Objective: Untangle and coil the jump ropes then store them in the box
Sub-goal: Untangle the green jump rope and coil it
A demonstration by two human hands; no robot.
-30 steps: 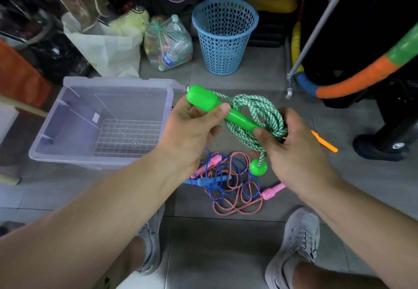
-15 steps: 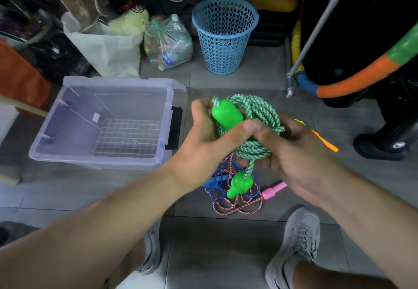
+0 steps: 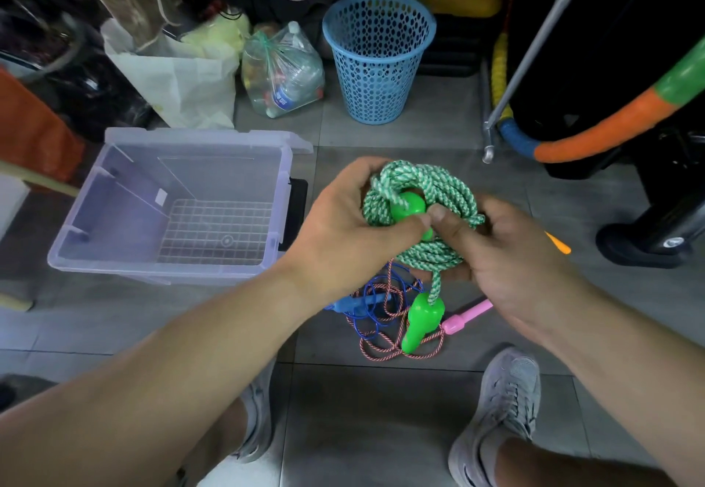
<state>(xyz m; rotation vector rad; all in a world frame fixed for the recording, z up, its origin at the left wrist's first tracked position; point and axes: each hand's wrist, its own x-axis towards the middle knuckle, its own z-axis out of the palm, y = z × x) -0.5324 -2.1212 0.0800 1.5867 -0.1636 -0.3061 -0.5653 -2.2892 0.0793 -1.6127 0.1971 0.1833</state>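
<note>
Head view: braided green rope (image 3: pixel 421 196), coiled.

Box (image 3: pixel 114 227) left of tangled ropes (image 3: pixel 385 311); basket (image 3: pixel 377 63) behind.

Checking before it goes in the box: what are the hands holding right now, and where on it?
Both hands hold the green jump rope: left hand and right hand grip its coiled bundle, thumbs pressing one green handle into it. The other handle dangles free.
</note>
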